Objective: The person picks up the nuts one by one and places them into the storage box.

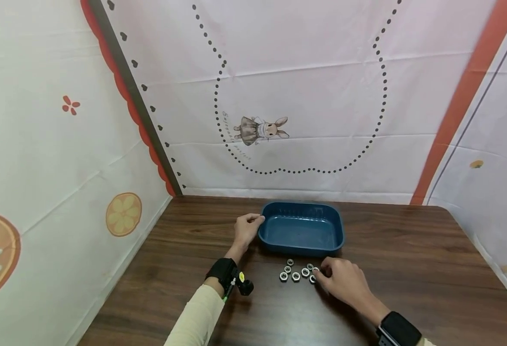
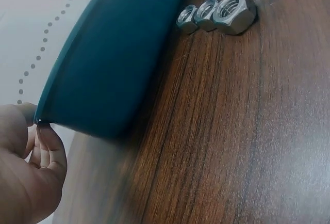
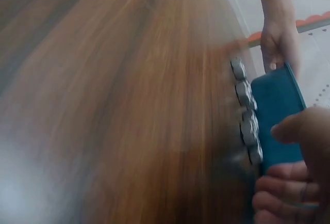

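At its left end, a dark blue plastic tray [image 1: 300,250] has its rim pinched between the thumb and fingers of my left hand [image 1: 247,229]. In the left wrist view the same pinch shows at the corner of the tray wall [image 2: 111,79]. Several silver hex nuts [image 2: 241,21] lie on the table in front of the tray, in a loose group. My right hand [image 1: 344,281] is low at the right side of that group, thumb and fingertips right beside the outermost nuts. In the right wrist view its thumb [image 3: 290,128] stands apart from the loosely bent fingers, with nothing visible between them.
The dark wood table [image 1: 219,211] reaches back to a wall cloth [image 1: 322,96] printed with dots and a rabbit. Another cloth [image 1: 63,158] hangs along the left side. A black wrist strap with a small camera [image 1: 246,287] sits on my left wrist.
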Action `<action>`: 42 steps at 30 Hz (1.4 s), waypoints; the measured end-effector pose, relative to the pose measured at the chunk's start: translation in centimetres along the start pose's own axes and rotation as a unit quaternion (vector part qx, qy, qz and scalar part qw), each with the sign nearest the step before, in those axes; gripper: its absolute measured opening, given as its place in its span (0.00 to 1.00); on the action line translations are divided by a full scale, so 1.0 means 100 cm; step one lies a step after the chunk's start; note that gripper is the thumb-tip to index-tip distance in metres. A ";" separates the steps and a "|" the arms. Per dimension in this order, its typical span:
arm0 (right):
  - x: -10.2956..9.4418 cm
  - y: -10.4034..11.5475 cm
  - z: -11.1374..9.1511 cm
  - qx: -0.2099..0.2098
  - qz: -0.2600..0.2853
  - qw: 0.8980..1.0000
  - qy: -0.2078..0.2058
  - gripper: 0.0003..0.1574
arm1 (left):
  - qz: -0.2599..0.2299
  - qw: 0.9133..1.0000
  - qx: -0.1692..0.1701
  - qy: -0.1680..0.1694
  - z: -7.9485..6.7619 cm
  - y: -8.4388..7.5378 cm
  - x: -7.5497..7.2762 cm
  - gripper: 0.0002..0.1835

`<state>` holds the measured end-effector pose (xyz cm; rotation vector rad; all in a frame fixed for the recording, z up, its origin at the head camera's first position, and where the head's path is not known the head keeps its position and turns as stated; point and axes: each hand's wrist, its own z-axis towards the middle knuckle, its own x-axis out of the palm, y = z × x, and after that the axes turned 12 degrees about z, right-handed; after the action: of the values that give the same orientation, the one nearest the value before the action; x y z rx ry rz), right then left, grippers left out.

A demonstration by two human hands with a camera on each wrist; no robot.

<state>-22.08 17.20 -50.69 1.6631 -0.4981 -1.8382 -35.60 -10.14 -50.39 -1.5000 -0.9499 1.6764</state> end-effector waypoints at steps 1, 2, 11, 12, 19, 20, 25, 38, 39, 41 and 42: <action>0.002 0.001 0.001 0.009 0.002 1.000 0.000 0.12 | -0.003 1.000 -0.001 -0.001 0.000 0.001 0.001 0.14; 0.003 0.002 0.001 0.017 0.004 1.000 0.000 0.12 | -0.004 1.000 0.001 -0.001 -0.001 0.001 0.001 0.15; 0.007 0.008 0.008 0.057 0.019 0.998 0.010 0.23 | -0.007 1.000 -0.006 -0.009 0.001 0.002 0.004 0.14; 0.008 0.009 0.009 0.060 0.022 0.998 0.010 0.26 | -0.010 1.000 -0.006 -0.011 0.001 0.002 0.003 0.14; 0.011 0.014 0.013 0.088 0.039 0.995 0.011 0.32 | -0.010 1.000 0.000 -0.019 0.001 0.003 0.003 0.14; 0.011 0.015 0.013 0.090 0.038 0.995 0.011 0.32 | -0.009 1.000 0.001 -0.021 0.001 0.004 0.003 0.13; 0.012 0.015 0.013 0.089 0.038 0.995 0.006 0.34 | -0.009 1.000 0.008 -0.021 0.001 0.004 0.004 0.14; -0.007 0.005 0.006 0.021 0.036 0.999 -0.008 0.13 | -0.043 0.998 -0.037 -0.006 0.003 0.000 0.001 0.13; -0.011 0.004 0.007 0.000 0.036 0.999 -0.010 0.10 | -0.049 0.998 -0.042 -0.003 0.003 0.000 0.001 0.13; -0.023 0.000 0.011 -0.055 0.038 0.998 -0.012 0.06 | -0.055 0.997 -0.048 0.002 0.002 -0.001 0.002 0.13; -0.029 -0.002 0.015 -0.085 0.038 0.996 -0.011 0.05 | -0.056 0.997 -0.049 0.003 0.002 -0.001 0.002 0.13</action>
<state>-23.48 19.12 -48.41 1.4924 -0.3967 -1.7920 -35.79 -9.90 -50.40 -1.4861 -1.1074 1.5633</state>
